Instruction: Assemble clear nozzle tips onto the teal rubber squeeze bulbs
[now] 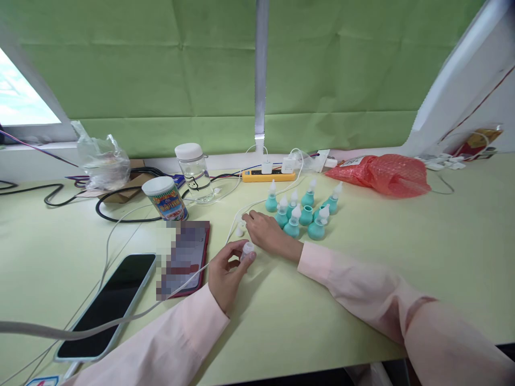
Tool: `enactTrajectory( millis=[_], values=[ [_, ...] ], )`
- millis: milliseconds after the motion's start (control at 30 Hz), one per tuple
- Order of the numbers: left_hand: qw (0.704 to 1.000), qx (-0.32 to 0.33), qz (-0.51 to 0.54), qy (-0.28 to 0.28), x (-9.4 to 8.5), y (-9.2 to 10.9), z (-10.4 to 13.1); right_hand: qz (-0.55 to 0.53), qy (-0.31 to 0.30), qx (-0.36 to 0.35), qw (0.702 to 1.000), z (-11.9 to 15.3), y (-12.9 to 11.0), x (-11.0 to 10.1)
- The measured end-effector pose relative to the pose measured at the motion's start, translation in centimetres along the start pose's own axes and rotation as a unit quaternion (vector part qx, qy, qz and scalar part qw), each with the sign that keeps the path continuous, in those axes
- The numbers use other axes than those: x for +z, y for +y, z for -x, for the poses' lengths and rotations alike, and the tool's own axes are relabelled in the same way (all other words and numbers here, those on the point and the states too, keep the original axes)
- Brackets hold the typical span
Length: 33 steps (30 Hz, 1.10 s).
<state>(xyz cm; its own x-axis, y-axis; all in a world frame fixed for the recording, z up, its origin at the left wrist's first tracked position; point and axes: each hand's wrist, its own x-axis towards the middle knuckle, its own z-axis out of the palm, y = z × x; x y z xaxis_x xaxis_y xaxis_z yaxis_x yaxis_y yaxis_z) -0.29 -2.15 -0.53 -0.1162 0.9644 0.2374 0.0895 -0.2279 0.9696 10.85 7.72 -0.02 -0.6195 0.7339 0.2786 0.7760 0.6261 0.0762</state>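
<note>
Between the thumb and fingers of my left hand (228,271) is a small translucent white piece (247,250), round at the top. My right hand (263,230) reaches across to small white parts (240,229) lying on the table; its fingertips are bent together near them, and what they hold, if anything, is too small to make out. Just right of my right hand stand several teal squeeze bulbs (316,229), most with clear pointed tips. One teal bulb (306,215) in the group has an open top without a tip.
A charging phone (108,305) and a red-edged phone (189,257) lie at the left, with cables across them. Behind stand a printed can (167,201), a clear jar (197,177), a yellow power strip (257,176) and a red bubble-wrap package (386,174).
</note>
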Motion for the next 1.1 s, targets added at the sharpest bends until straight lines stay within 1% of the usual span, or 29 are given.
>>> enactTrajectory(
  millis=[133, 200, 233, 300, 367, 433, 500, 533, 567, 600, 667, 733, 800, 867, 967, 1100],
  values=[
    [0.999, -0.025, 0.036, -0.013, 0.2, 0.0, -0.2, 0.002, -0.016, -0.001, 1.000, 0.0, -0.6, 0.3],
    [0.998, -0.029, 0.049, -0.024, 0.2, -0.1, -0.1, 0.004, -0.012, -0.002, 1.000, 0.3, -0.8, -0.4],
    [0.998, -0.031, 0.053, -0.030, 0.2, -0.1, 0.0, 0.006, -0.008, -0.001, 1.000, 0.5, -0.8, -1.1],
    [0.997, -0.035, 0.057, -0.037, 0.2, -0.1, 0.1, 0.008, 0.005, 0.001, 1.000, 1.0, -0.4, -3.2],
    [0.997, -0.040, 0.060, -0.041, 0.1, 0.0, 0.2, 0.005, 0.031, 0.001, 0.999, 1.7, 0.6, -6.1],
    [0.996, -0.039, 0.063, -0.043, 0.1, 0.0, 0.3, -0.008, 0.077, 0.016, 0.997, 2.6, 2.3, -9.2],
    [0.996, -0.031, 0.066, -0.046, 0.1, 0.0, 0.3, -0.021, 0.120, 0.052, 0.991, 3.7, 4.3, -11.7],
    [0.996, -0.028, 0.067, -0.047, 0.2, 0.1, 0.3, -0.021, 0.122, 0.063, 0.990, 4.1, 5.4, -12.5],
    [0.996, -0.025, 0.067, -0.047, 0.2, 0.1, 0.3, -0.017, 0.099, 0.079, 0.992, 4.5, 6.5, -13.0],
    [0.996, -0.023, 0.066, -0.048, 0.3, 0.1, 0.3, -0.015, 0.062, 0.098, 0.993, 4.8, 7.5, -13.2],
    [0.996, -0.025, 0.064, -0.051, 0.4, 0.2, 0.4, -0.019, -0.009, 0.144, 0.989, 4.9, 9.2, -12.6],
    [0.996, -0.032, 0.063, -0.056, 0.5, 0.3, 0.4, -0.029, -0.069, 0.171, 0.982, 4.6, 10.4, -11.4],
    [0.995, -0.045, 0.066, -0.061, 0.5, 0.4, 0.3, -0.031, -0.109, 0.180, 0.977, 4.1, 11.1, -10.1],
    [0.993, -0.060, 0.078, -0.064, 0.4, 0.5, 0.2, -0.026, -0.125, 0.178, 0.976, 3.6, 11.4, -9.1],
    [0.985, -0.098, 0.122, -0.077, 0.2, 0.5, -0.1, -0.016, -0.131, 0.172, 0.976, 3.3, 11.5, -8.1],
    [0.958, -0.167, 0.208, -0.104, 0.1, 0.5, -0.3, -0.008, -0.141, 0.172, 0.975, 3.3, 11.3, -7.6]
  ],
)
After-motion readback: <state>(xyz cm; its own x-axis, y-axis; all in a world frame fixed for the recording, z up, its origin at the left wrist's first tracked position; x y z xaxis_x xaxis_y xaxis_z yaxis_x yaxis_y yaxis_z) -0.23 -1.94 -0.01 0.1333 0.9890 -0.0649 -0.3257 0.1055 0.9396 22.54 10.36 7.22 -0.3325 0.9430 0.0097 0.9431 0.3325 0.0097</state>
